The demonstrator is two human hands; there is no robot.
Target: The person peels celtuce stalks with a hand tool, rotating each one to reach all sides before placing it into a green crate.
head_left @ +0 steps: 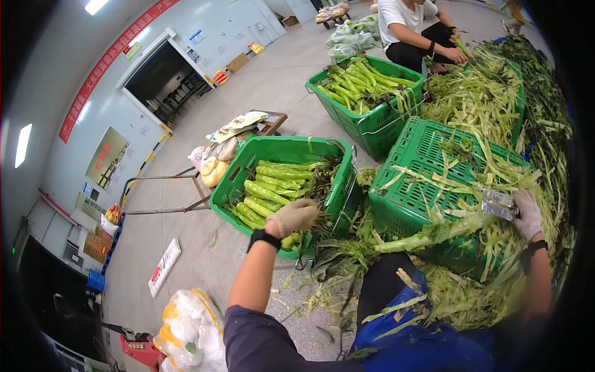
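My left hand point(294, 217), in a pale glove, is over the near right side of a green crate point(238, 162) holding peeled stem lettuce stalks point(266, 191) with dark leafy ends. Its fingers look curled together; what they hold, if anything, is hidden. My gloved right hand point(528, 216) grips a shiny metal peeler point(499, 204) at the right. Below the peeler, a thick pale-green stem lettuce point(434, 237) lies across the near side of an upturned green crate point(403, 164). Long peel strips are draped over that crate.
Another green crate point(365, 127) of stalks stands farther back. Beyond the upturned crate, a person point(415, 37) squats beside heaped peelings point(468, 102). Dark leaves point(545, 118) pile along the right. A loaded hand cart point(204, 186) stands left; a plastic bag point(192, 332) lies near left.
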